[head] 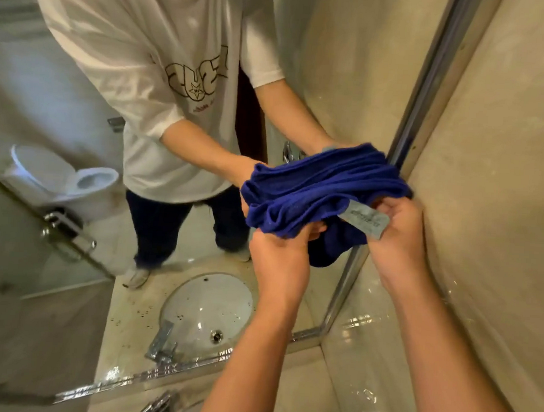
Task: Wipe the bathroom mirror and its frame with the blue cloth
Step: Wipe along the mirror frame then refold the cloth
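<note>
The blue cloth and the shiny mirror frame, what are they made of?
The blue cloth looks like soft, fuzzy fabric, maybe microfibre: it bunches into folds and has a sewn grey tag. The mirror frame looks like polished metal, since it gleams silver, though shiny plastic could look alike.

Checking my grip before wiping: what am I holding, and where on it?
The blue cloth, bunched, with both hands: left hand grips its lower folds, right hand beside its grey tag.
</note>
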The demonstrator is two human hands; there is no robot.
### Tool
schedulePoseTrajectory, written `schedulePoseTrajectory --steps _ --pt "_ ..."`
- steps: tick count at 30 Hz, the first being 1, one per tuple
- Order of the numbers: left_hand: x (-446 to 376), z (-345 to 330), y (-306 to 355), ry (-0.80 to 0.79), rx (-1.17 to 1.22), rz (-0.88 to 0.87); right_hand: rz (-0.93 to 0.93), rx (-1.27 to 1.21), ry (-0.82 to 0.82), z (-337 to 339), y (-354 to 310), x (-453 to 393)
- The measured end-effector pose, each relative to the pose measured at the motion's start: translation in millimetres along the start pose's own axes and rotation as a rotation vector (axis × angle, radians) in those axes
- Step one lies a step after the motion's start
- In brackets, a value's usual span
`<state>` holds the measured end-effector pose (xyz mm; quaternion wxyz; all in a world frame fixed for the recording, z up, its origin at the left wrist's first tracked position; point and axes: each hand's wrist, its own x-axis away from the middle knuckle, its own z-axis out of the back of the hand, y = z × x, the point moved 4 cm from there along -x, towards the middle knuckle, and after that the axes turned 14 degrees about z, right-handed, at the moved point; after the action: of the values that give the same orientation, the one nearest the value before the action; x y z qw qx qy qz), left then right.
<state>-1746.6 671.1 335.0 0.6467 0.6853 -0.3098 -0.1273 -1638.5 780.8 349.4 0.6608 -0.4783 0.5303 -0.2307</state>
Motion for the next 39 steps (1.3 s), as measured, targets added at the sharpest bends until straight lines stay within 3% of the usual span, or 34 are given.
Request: schedulePoseTrajectory --steps 3,11,16,19,27,33,39 --pt "-6 7 -6 -0.028 -0.045 0.006 -0.012 0.012 0.058 -2 9 7" --pt "-2 14 -27 -0.004 -0.139 0.053 -0.148 0.097 0.031 -3 20 30" --pt "2 16 28 -0.004 -0.054 -0.136 0.031 0.01 0.095 -22 -30 3" --pt "-4 25 43 -0.032 -0.031 -0.165 0.109 -0.07 0.123 -35 -50 -7" --pt "-12 51 -47 -0.007 -0.197 0.035 -0.108 0.043 0.052 -33 26 51" --pt "-8 52 -39 -0.021 -0.202 0.02 -0.136 0.067 0.097 -35 26 54" --pt "-8 76 -31 0.067 -0.214 -0.038 -0.14 0.001 0.083 -57 13 60"
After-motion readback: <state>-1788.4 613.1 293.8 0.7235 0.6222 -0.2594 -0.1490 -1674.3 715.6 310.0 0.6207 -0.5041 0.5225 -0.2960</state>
